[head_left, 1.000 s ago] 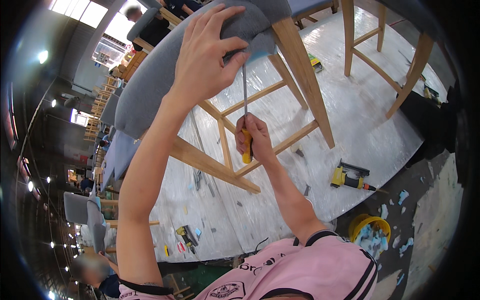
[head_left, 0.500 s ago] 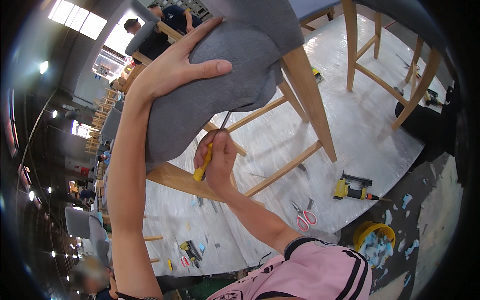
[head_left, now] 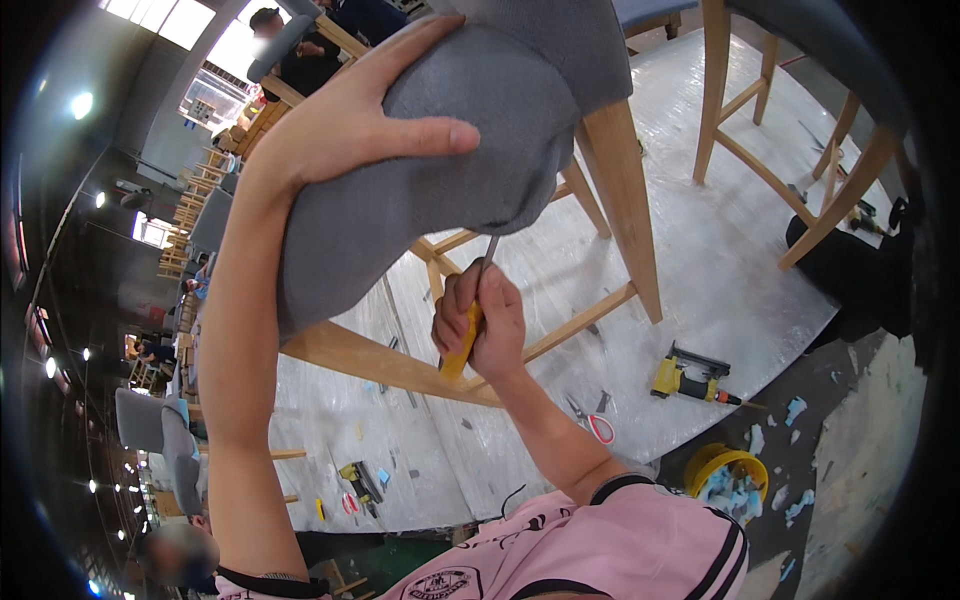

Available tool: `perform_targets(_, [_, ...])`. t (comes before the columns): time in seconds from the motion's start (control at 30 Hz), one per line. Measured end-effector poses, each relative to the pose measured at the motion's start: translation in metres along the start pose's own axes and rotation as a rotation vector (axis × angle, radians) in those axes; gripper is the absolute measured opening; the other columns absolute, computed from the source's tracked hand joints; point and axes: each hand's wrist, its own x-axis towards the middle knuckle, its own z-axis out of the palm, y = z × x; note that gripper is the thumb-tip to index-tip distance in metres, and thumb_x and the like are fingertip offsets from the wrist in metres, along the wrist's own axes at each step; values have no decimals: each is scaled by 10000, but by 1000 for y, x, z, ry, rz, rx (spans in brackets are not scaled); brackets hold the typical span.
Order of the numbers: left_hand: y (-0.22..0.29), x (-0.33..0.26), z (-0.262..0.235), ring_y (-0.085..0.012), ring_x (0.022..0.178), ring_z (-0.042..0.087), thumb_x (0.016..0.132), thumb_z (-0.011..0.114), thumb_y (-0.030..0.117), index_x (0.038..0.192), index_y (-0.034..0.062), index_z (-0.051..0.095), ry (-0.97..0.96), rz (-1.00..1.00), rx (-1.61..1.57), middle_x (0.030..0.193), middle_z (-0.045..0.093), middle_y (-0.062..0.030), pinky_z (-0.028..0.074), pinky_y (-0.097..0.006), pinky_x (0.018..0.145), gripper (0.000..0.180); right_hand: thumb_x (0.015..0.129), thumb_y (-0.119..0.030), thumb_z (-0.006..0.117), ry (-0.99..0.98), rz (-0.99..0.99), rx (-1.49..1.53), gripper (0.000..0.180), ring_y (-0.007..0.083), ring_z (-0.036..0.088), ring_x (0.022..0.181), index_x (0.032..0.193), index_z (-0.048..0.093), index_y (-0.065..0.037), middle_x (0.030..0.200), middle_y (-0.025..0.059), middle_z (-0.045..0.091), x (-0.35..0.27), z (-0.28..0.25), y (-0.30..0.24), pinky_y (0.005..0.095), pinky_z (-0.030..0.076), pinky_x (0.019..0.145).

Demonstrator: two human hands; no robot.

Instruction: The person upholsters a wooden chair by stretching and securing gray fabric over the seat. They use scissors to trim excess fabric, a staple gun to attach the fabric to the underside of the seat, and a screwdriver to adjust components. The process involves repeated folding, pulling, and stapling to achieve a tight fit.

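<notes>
A chair with grey upholstery (head_left: 370, 235) and wooden legs (head_left: 618, 190) stands tilted in front of me. My left hand (head_left: 345, 130) lies spread over the grey fabric, thumb stretched out, the other fingers reaching round its far side. Below the fabric's lower edge, my right hand (head_left: 500, 315) is closed round a yellow-handled screwdriver-like tool (head_left: 461, 352) with a thin metal shaft. The shaft points up and its end meets the fabric's lower edge; the very tip is hidden. The fabric bulges smoothly above that edge.
On the plastic-covered table (head_left: 690, 270) lie a yellow-and-black staple gun (head_left: 690, 375), red-handled scissors (head_left: 600, 428) and another staple gun (head_left: 360, 485). A yellow bucket of scraps (head_left: 712, 462) stands at lower right. Another chair (head_left: 712, 100) is at right; people work in the background.
My right hand and the tool have moved right along the fabric's lower edge. A loose fold at that edge now looks smoother. My left hand stays spread on the upholstery.
</notes>
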Motion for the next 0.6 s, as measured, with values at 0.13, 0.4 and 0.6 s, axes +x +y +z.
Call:
perform_targets(0.13, [4,0,-2,-442,1402,489,624,804,758,1607,222,394,-5,17,-4,1560,460,-234,411,-490,1148,1192,1135,-419,316,-103,-26,85,440,125,443,442,873,426,-83,628,46,436,1,-7,7,271,421,408])
perform_targets(0.4, [21,-15,8,-437,1441,444,619,796,757,1619,161,360,12,20,64,1596,414,-234,366,-485,1183,1243,1130,-425,340,-173,21,26,462,116,415,394,863,436,-59,589,48,421,-18,-16,-19,271,388,363])
perform_targets(0.6, [44,-26,5,-397,1490,385,686,774,713,1590,60,377,-42,-11,100,1610,385,-249,320,-448,1212,1184,1117,-433,402,-152,32,29,474,114,422,404,845,457,-49,595,50,432,-14,-19,-31,261,390,374])
